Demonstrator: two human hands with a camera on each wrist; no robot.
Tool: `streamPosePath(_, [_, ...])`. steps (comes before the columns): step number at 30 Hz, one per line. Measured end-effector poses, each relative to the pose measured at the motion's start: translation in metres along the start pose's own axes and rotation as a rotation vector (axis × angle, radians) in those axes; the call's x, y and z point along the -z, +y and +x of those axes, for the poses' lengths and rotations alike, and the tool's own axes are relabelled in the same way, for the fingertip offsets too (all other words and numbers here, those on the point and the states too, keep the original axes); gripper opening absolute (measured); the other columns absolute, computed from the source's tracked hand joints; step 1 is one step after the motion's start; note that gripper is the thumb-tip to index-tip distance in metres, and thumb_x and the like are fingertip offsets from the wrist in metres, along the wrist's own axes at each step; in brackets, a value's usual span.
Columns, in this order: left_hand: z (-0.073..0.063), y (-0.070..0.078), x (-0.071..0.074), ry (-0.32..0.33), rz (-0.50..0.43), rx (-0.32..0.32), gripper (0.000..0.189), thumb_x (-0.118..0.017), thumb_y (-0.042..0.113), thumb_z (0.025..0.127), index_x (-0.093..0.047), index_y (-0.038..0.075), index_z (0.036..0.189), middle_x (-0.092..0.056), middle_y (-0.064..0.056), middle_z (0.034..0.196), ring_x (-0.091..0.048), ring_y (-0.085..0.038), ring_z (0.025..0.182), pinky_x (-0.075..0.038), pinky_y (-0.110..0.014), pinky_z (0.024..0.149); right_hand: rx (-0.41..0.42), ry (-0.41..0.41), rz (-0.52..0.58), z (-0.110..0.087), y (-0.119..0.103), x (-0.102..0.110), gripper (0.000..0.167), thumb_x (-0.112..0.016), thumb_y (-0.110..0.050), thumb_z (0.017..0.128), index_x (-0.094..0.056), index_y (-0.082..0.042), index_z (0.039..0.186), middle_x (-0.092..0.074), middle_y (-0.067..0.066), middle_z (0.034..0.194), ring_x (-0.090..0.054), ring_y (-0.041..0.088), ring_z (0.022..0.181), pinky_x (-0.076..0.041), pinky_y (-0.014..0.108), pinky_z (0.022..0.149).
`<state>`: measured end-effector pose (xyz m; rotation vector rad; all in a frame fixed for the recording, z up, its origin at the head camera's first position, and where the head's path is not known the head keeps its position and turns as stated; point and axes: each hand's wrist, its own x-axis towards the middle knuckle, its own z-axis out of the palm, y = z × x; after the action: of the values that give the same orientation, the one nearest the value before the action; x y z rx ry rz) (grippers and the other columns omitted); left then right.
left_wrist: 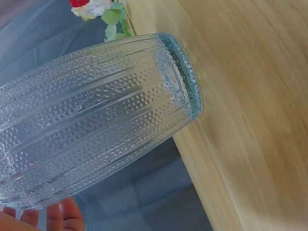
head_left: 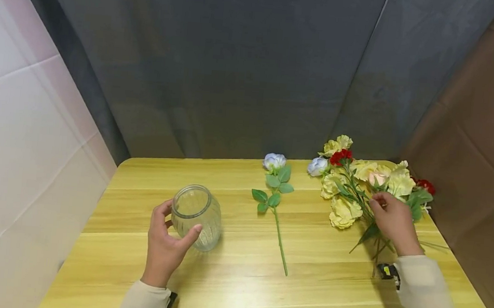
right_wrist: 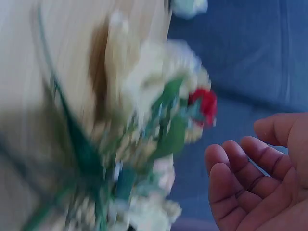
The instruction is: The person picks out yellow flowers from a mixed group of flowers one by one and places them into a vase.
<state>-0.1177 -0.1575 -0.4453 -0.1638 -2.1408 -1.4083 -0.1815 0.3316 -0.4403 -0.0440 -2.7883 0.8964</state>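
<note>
A ribbed clear glass vase stands upright at the left of the table. My left hand grips its side, fingers round the left and thumb across the front; in the left wrist view the dimpled glass hides part of the fingers. At the right, my right hand hovers over a heap of artificial flowers, near a pale pink rose and a yellow flower. Its fingers bend loosely, and the right wrist view shows nothing between them.
One pale blue rose with a green stem lies alone mid-table. The heap also has a red flower, another pale blue rose and crossing stems. A dark curtain hangs behind the wooden table; brown cloth borders the right.
</note>
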Motion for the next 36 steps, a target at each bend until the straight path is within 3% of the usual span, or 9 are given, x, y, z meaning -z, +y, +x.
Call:
streamPosePath(6, [0.0,-0.034,0.0,-0.007,0.001,0.019,0.078,-0.085,0.004,0.07,-0.046,0.0,0.137,-0.051,-0.019,0.132,-0.046,-0.027,0.118,-0.037,-0.035,0.088,-0.047,0.008,-0.081,-0.001,0.026,0.018,0.033,-0.049,-0.022,0.104,-0.06,0.005,0.118,-0.065,0.026,0.106,-0.058,0.025,0.069,-0.044,0.037,0.056])
streamPosePath(8, [0.0,-0.036,0.0,-0.004,0.006,0.023,0.078,-0.086,0.004,0.07,-0.047,0.001,0.137,-0.051,-0.017,0.132,-0.046,-0.025,0.118,-0.037,-0.035,0.088,-0.036,-0.011,-0.103,-0.002,0.032,0.017,0.03,-0.051,-0.02,0.103,-0.061,0.005,0.115,-0.066,0.024,0.1,-0.058,0.024,0.068,-0.045,0.038,0.057])
streamPosePath(12, [0.0,-0.03,-0.001,0.004,-0.004,0.032,0.077,-0.085,0.004,0.07,-0.047,0.0,0.137,-0.051,-0.018,0.131,-0.046,-0.025,0.118,-0.037,-0.035,0.089,-0.029,-0.125,-0.127,-0.003,0.044,0.006,0.023,-0.053,-0.016,0.101,-0.061,0.005,0.109,-0.066,0.02,0.091,-0.057,0.023,0.066,-0.045,0.04,0.057])
streamPosePath(15, [-0.001,-0.017,-0.001,0.004,-0.024,0.016,0.073,-0.083,0.003,0.071,-0.047,-0.005,0.135,-0.051,-0.024,0.129,-0.046,-0.031,0.117,-0.037,-0.037,0.088,-0.032,-0.231,-0.17,-0.005,0.052,-0.004,0.017,-0.055,-0.013,0.099,-0.059,0.004,0.102,-0.064,0.015,0.083,-0.055,0.024,0.066,-0.044,0.04,0.057])
streamPosePath(18, [-0.001,-0.003,-0.002,0.001,-0.031,-0.014,0.071,-0.08,0.002,0.072,-0.046,-0.01,0.133,-0.05,-0.028,0.127,-0.046,-0.038,0.115,-0.038,-0.038,0.087,-0.013,-0.272,-0.216,-0.006,0.059,-0.011,0.01,-0.057,-0.008,0.097,-0.057,0.002,0.096,-0.06,0.011,0.078,-0.052,0.023,0.064,-0.042,0.041,0.057])
streamPosePath(22, [-0.001,0.005,-0.002,-0.001,-0.019,-0.03,0.07,-0.079,0.001,0.072,-0.046,-0.01,0.132,-0.051,-0.028,0.125,-0.046,-0.039,0.112,-0.038,-0.038,0.086,0.031,-0.24,-0.241,-0.007,0.062,-0.017,0.004,-0.056,-0.002,0.096,-0.056,-0.001,0.092,-0.058,0.006,0.073,-0.049,0.021,0.06,-0.041,0.039,0.056])
streamPosePath(30, [0.0,0.004,-0.001,0.003,-0.02,-0.017,0.07,-0.08,0.001,0.072,-0.046,-0.009,0.132,-0.051,-0.028,0.126,-0.046,-0.036,0.114,-0.039,-0.036,0.086,0.071,-0.212,-0.2,-0.007,0.053,-0.015,0.005,-0.053,-0.001,0.097,-0.057,0.0,0.094,-0.058,0.006,0.072,-0.046,0.02,0.058,-0.038,0.036,0.054])
streamPosePath(36, [-0.001,-0.019,-0.001,0.006,-0.01,-0.001,0.075,-0.083,0.003,0.07,-0.046,-0.004,0.135,-0.051,-0.024,0.129,-0.046,-0.031,0.117,-0.039,-0.037,0.088,0.076,-0.186,-0.173,-0.009,0.04,-0.012,0.006,-0.052,-0.003,0.099,-0.054,0.0,0.093,-0.053,0.006,0.069,-0.043,0.019,0.055,-0.036,0.034,0.051])
